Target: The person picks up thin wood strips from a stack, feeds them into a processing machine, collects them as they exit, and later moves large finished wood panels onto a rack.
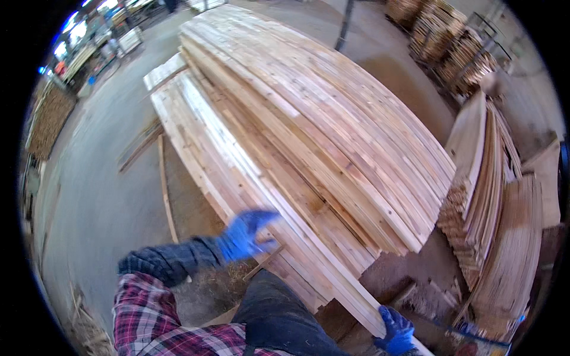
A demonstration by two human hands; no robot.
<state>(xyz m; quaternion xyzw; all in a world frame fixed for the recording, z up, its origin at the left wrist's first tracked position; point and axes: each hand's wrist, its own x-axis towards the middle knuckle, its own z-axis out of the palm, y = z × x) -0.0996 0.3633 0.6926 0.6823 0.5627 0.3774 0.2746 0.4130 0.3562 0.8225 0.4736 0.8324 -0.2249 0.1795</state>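
My right hand (395,330), in a blue glove, is closed around the near end of a long, pale wooden board (323,266). This board runs away from me along the left part of a large stack of boards (332,107). My left hand (244,234), also gloved in blue, is held over the stack's left edge beside the same board. It is blurred, with thumb and fingers apart and nothing seen between them. A thin wooden stick (263,263) juts out from the stack just below it.
The stack's right part rises higher than its left. Bundles of thin boards (475,196) stand close on the right. More wood piles (442,35) are at the back right. Loose sticks (166,184) lie on the grey floor (107,172) to the left. A post (345,26) stands behind the stack.
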